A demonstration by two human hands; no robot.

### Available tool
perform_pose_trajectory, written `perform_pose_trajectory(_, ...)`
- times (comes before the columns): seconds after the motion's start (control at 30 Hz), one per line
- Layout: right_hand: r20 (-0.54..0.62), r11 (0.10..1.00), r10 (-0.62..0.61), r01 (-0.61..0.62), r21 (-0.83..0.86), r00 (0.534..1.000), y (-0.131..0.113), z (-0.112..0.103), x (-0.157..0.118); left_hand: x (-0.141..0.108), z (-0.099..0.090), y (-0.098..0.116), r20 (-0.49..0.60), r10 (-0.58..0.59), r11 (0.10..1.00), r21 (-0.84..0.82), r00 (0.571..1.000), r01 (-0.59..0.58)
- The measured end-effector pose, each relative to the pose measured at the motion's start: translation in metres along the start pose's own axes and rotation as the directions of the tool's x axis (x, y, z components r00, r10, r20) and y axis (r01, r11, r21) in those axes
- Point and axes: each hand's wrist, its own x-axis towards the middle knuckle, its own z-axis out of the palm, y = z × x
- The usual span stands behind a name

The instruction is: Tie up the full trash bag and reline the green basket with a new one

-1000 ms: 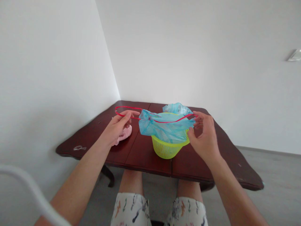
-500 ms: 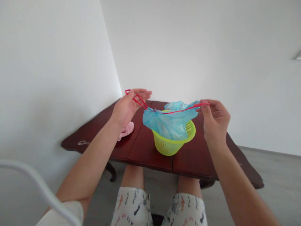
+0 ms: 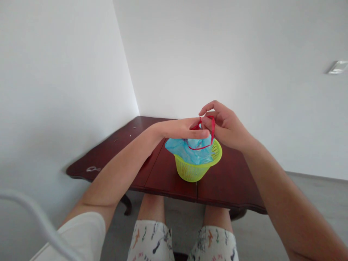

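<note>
White plaster walls [image 3: 67,90] meeting in a corner fill the upper half of the frame, and a dark reddish-brown polished wooden table [image 3: 233,174], crossed by a leaf seam, is set into that corner. Near the middle of the tabletop, a lime-green plastic mesh basket [image 3: 194,173] is stood upright, its flared rim uppermost. A crumpled light-blue thin plastic bag [image 3: 178,146] is seated in its mouth and bunched over the rim, apparently so that the film is held open by the basket's stiff wall. A thin red cord [image 3: 212,128] is drawn up from the bag's edge to a point just above the basket, where it is looped and crossed. The two hands are brought together there, touching, over the basket. The right hand [image 3: 227,127] is curled, with the cord pinched among its fingers, while the left hand [image 3: 182,128] is laid nearly flat, its fingertips against the cord; whether the cord is gripped by that hand cannot be told. Both forearms are held raised above the table, seemingly to keep the cord clear of the basket. A white sleeve [image 3: 84,232] is seen at the lower left, and patterned white shorts [image 3: 182,243] are seen below the table edge.
</note>
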Motion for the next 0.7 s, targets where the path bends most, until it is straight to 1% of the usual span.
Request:
perform_pose_trajectory(0.07, -0.017, 0.997, -0.031, 0.03, -0.064, 0.999, -0.002, 0.002, 0.0, -0.003, 0.005, 0.0, 0.071, 0.005, 0.995, 0.102, 0.997, -0.012)
perform_pose_trajectory(0.1, -0.046, 0.994, -0.049, 0.045, -0.101, 0.998, -0.002, 0.004, 0.001, -0.003, 0.008, -0.001, 0.077, -0.014, 0.989, 0.15, 0.997, 0.003)
perform_pose_trajectory(0.17, -0.128, 0.984, -0.083, 0.061, -0.17, 0.988, -0.002, 0.007, 0.002, -0.003, 0.015, -0.006, 0.002, -0.023, 0.98, 0.196, 1.0, 0.022)
perform_pose_trajectory(0.2, -0.166, 0.979, -0.097, 0.064, -0.191, 0.981, 0.0, 0.009, 0.002, -0.002, 0.018, -0.009, -0.03, -0.012, 0.982, 0.189, 0.999, 0.017)
perform_pose_trajectory(0.3, -0.245, 0.981, -0.109, 0.063, -0.186, 0.963, 0.008, 0.014, 0.002, -0.001, 0.023, -0.022, -0.065, 0.007, 0.997, 0.075, 0.998, -0.002)
perform_pose_trajectory(0.37, -0.278, 0.987, -0.096, 0.055, -0.152, 0.956, 0.017, 0.017, 0.0, -0.002, 0.021, -0.03, -0.067, -0.019, 0.999, -0.034, 0.998, 0.016)
perform_pose_trajectory(0.43, -0.284, 0.992, -0.069, 0.034, -0.125, 0.956, 0.026, 0.019, -0.005, -0.005, 0.018, -0.035, -0.059, -0.045, 0.994, -0.106, 0.997, 0.038)
perform_pose_trajectory(0.57, -0.21, 0.996, -0.015, -0.005, -0.094, 0.978, 0.04, 0.02, -0.017, -0.013, 0.013, -0.04, -0.03, -0.067, 0.988, -0.141, 0.997, 0.062)
perform_pose_trajectory(0.63, -0.221, 0.992, -0.029, 0.0, -0.129, 0.975, 0.044, 0.02, -0.022, -0.015, 0.013, -0.042, -0.021, -0.082, 0.984, -0.16, 0.996, 0.077)
perform_pose_trajectory(0.7, -0.252, 0.983, -0.055, 0.008, -0.184, 0.966, 0.046, 0.02, -0.024, -0.017, 0.013, -0.045, -0.039, -0.094, 0.981, -0.175, 0.995, 0.086)
